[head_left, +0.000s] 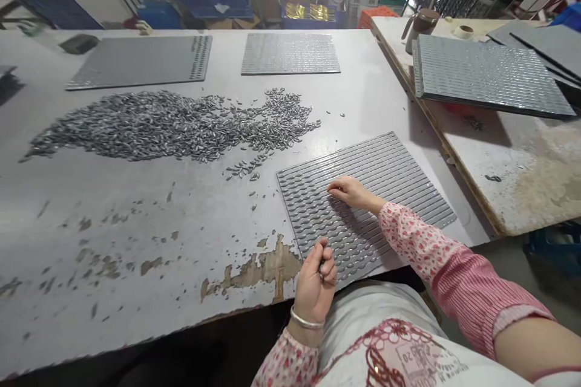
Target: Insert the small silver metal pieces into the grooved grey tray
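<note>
Grey ribbed metal tray (390,175) lies flat at the near edge of the worn grey table (136,242). Right hand (351,191) rests fingertips on its grooves, pinching nothing I can make out. Left hand (315,281) is curled closed, seemingly around small dark metal pieces; a loosened fist could spill them, and a push might slide the tray from the edge, away from the heap of small silvery metal pieces (172,126)

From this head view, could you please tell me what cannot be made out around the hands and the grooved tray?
- Left hand: curled fingers hide all but a glimpse of what it grips.
- Right hand: fingertips rest on the grooved tray; any piece under them is covered.
- Pile of metal pieces: single pieces too small to make out.
- Back shelves: blurred.
</note>
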Motion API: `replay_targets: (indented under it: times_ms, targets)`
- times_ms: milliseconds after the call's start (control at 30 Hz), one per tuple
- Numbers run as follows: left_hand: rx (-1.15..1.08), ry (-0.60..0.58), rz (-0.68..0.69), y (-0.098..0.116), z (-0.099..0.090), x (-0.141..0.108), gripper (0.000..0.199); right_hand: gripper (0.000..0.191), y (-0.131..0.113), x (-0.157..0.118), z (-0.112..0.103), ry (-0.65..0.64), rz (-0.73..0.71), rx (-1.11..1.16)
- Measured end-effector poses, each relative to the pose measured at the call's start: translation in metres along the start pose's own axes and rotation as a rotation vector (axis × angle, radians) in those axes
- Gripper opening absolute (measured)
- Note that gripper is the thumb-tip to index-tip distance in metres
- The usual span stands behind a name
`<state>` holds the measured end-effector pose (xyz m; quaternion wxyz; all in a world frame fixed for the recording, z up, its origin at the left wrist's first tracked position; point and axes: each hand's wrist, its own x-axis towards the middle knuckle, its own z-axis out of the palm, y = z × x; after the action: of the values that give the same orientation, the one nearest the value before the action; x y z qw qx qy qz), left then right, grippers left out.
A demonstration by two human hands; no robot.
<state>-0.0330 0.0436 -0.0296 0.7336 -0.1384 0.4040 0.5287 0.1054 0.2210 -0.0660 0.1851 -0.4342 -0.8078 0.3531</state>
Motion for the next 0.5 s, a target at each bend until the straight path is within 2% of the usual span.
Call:
replay_targets:
  times_ms: [67,133,200,267,367,500]
  targets:
    - [-0.002,-0.053,0.003,-0.001,-0.004,-0.001,0.011,0.012,0.002,0.005,0.001,-0.062,-0.055,-0.137]
    - [0.003,-0.057,0.015,-0.003,-0.007,0.000,0.016,0.011,0.002,0.007,0.005,-0.071,-0.044,-0.191]
    - [0.005,-0.042,0.028,-0.005,-0.010,0.001,0.020,0.009,0.001,0.008,0.009,-0.048,-0.017,-0.205]
    - [0.009,-0.013,0.041,-0.007,-0.012,0.003,0.015,0.007,0.002,0.009,0.012,-0.035,-0.022,-0.210]
    - [0.022,0.019,0.037,-0.009,-0.013,0.005,0.008,0.007,0.004,0.011,0.013,-0.041,-0.047,-0.228]
    - [0.045,0.015,0.056,-0.011,-0.013,0.007,0.011,0.008,0.006,0.014,0.011,-0.066,-0.049,-0.263]
